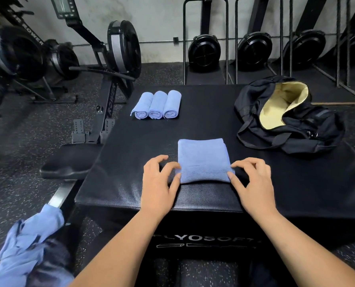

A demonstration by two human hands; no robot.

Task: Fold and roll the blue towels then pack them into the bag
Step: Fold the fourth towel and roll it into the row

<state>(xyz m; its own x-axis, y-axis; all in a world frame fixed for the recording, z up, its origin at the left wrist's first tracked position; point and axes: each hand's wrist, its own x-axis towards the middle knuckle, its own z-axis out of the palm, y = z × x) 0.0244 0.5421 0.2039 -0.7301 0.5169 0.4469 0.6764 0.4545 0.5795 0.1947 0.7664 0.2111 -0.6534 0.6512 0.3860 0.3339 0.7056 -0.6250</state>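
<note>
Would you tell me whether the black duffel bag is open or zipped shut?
Open: the black duffel bag gapes, showing pale yellow lining.

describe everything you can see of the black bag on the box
The black bag is a soft fabric duffel, slumped and lying at the far right of the padded black box. Its top gapes open toward the camera, showing a pale yellow lining. The part of the inside that shows holds nothing. Black straps loop loosely down its near left side onto the box top. Whether its right end passes the box's edge I cannot tell. Only the box touches it.
</note>
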